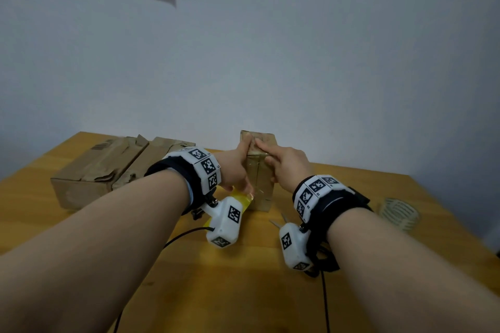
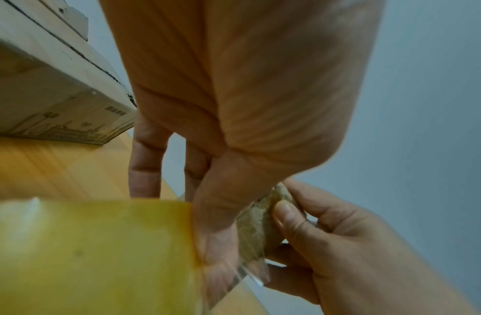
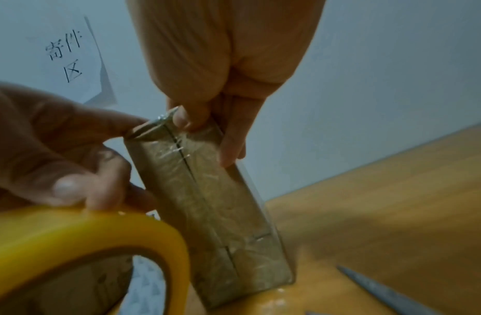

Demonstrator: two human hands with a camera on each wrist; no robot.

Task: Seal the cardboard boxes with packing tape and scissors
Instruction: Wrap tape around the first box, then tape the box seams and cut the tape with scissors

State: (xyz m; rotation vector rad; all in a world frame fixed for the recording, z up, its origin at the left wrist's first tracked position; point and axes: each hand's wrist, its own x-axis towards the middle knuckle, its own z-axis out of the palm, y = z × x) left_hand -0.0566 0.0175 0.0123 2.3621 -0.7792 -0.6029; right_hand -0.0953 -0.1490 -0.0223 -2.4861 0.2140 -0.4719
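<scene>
A small cardboard box [image 1: 260, 178] stands on end on the wooden table [image 1: 243, 278]. Glossy clear tape covers the seam on its front face [image 3: 206, 202]. My left hand [image 1: 239, 170] holds the yellow tape roll [image 1: 243, 199] low against the box, with its index finger reaching up to the box's top edge. In the left wrist view the roll [image 2: 93, 255] fills the foreground beside my thumb. My right hand [image 1: 273, 162] grips the top of the box, thumb on the upper edge and fingers [image 3: 231, 147] down its side. The scissors [image 1: 278, 220] lie on the table under my right wrist.
Two larger, crumpled cardboard boxes [image 1: 102, 170] lie side by side at the back left. Another tape roll [image 1: 397, 213] lies at the right of the table. A sheet of paper [image 3: 72, 59] with writing is stuck on the wall behind. Black cables run across the near table.
</scene>
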